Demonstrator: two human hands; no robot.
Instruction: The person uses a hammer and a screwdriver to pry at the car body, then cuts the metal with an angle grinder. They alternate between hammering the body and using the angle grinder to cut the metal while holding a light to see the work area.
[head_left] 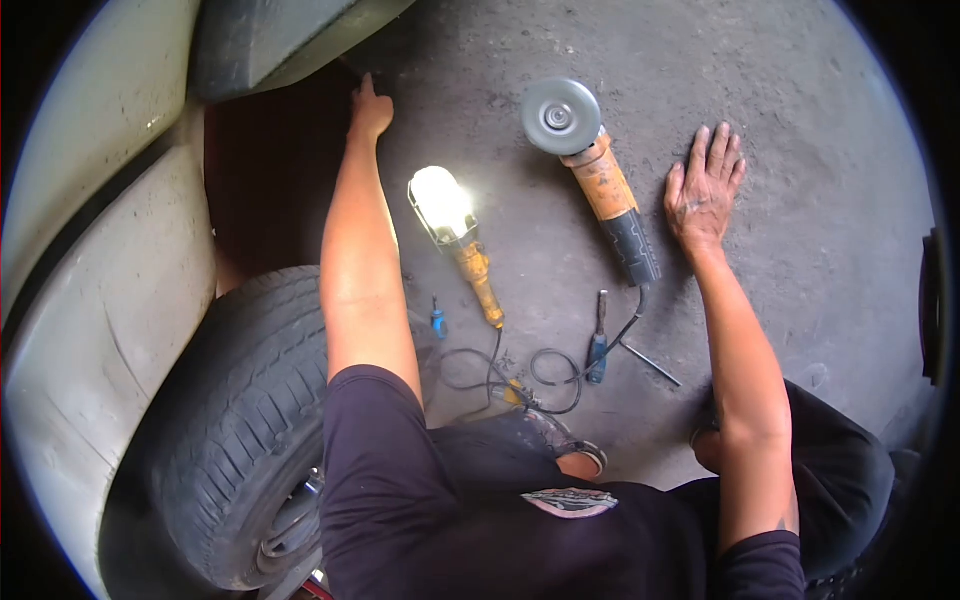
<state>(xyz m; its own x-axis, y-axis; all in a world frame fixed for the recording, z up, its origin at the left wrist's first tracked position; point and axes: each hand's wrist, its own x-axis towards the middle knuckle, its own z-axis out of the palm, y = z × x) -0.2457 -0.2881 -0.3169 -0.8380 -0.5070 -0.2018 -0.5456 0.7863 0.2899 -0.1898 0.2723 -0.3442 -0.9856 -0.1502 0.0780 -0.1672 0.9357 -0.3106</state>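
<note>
My left hand point(371, 112) reaches forward beside the car's lower edge. Its index finger is stretched out and the others look curled; nothing shows in it. My right hand point(706, 190) lies flat on the concrete floor with its fingers spread. Left of it lies an angle grinder point(610, 185) with an orange and black body, its grey disc point(560, 116) facing up. Between my arms a caged work lamp point(443, 205) with a yellow handle lies lit on the floor.
A car tyre point(245, 430) and pale body panels point(110, 270) bound the left side, with a dark bumper part point(275, 45) above. A blue-handled chisel-like tool point(598, 345), a metal rod point(652, 364), a small blue tool point(438, 320) and looped cables point(545, 408) lie near my feet.
</note>
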